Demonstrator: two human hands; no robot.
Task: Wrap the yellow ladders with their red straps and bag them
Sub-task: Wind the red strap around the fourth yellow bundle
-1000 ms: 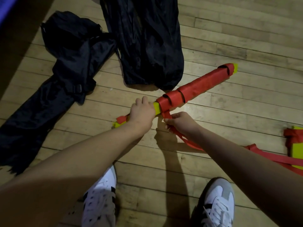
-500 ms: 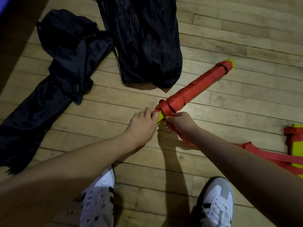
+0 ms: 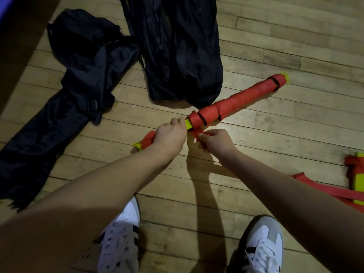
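Note:
A long bundle of yellow ladder rungs [image 3: 238,99] lies slanted over the wooden floor, most of it wound in red strap, with yellow tips showing at both ends. My left hand [image 3: 169,134] grips the bundle near its lower left part. Just right of it, my right hand [image 3: 214,140] pinches the loose red strap [image 3: 200,133] under the bundle. The strap trails off to the right toward a second yellow ladder bundle [image 3: 356,174] at the right edge. A full black bag [image 3: 177,48] stands just above the bundle.
A crumpled, flat black bag [image 3: 65,91] sprawls across the left of the floor. My two white shoes [image 3: 120,237] stand at the bottom. Loose red strap [image 3: 325,189] runs over the floor at the right. A dark shadowed band fills the top left corner.
The bundle has rolled a little and its lower-left yellow and red end shows again beside my left hand. My right hand has brought the strap up under the bundle.

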